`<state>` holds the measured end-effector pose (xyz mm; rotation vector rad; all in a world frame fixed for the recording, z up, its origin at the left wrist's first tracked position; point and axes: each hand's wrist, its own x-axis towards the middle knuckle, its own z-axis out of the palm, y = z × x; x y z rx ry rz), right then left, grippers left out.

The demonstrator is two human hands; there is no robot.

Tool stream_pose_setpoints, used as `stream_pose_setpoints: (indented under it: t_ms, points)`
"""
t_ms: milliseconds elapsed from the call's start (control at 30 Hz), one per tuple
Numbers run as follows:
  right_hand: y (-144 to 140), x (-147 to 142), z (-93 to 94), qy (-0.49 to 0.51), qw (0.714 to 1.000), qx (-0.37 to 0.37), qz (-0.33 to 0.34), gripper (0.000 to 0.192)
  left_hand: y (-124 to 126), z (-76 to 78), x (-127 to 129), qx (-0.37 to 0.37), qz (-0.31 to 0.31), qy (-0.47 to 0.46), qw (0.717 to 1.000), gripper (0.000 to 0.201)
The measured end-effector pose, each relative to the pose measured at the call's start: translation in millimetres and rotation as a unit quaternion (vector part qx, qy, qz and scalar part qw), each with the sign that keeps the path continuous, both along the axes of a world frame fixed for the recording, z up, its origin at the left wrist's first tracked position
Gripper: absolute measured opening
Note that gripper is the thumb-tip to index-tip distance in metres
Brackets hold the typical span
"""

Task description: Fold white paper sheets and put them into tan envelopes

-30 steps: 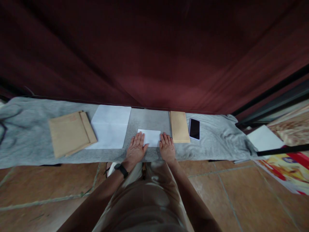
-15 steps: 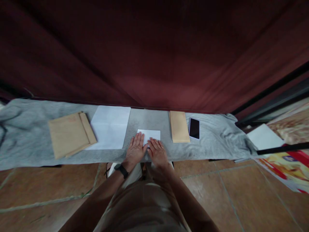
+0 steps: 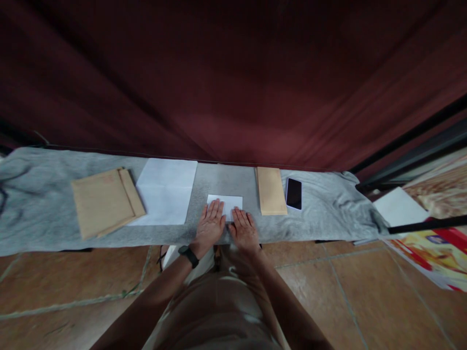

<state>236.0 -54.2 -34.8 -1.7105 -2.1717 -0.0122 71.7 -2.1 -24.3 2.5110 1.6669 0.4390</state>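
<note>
A small white folded sheet of paper [image 3: 228, 203] lies on the grey cloth in front of me. My left hand [image 3: 210, 224] rests flat across its left part, fingers stretched forward. At the paper's right side lies my right hand [image 3: 244, 230], also flat, with its fingers over the right edge. The hands cover the near part of the paper. Left of them is a pile of larger white sheets [image 3: 166, 194] with a crease across. Several brown envelopes [image 3: 105, 201] overlap that pile's left side. To the right sits a narrow stack of brown envelopes [image 3: 272, 192].
A phone [image 3: 294, 193] lies right of the narrow envelopes. The grey cloth [image 3: 321, 214] covers the long, narrow table. A dark red curtain [image 3: 233, 97] hangs along the far edge. Black bars [image 3: 419, 141] and a colourful printed box [image 3: 438, 253] stand at the right.
Both hands have slid to the right over the small paper, my right hand out to its right edge. The paper and other things have stayed in place.
</note>
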Motion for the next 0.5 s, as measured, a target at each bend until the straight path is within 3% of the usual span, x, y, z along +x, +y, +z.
stream_pose_setpoints:
  t_ms: [200,500]
  points:
    - [-1.0,-0.1,4.5,-0.006,1.000,0.002,0.026,0.048,11.8,4.0,18.3,-0.016,-0.092,-0.005,0.996,0.054]
    - [-3.7,-1.6,5.0,0.006,1.000,0.011,0.007,0.049,13.5,2.6,10.7,-0.002,-0.062,0.005,0.998,0.056]
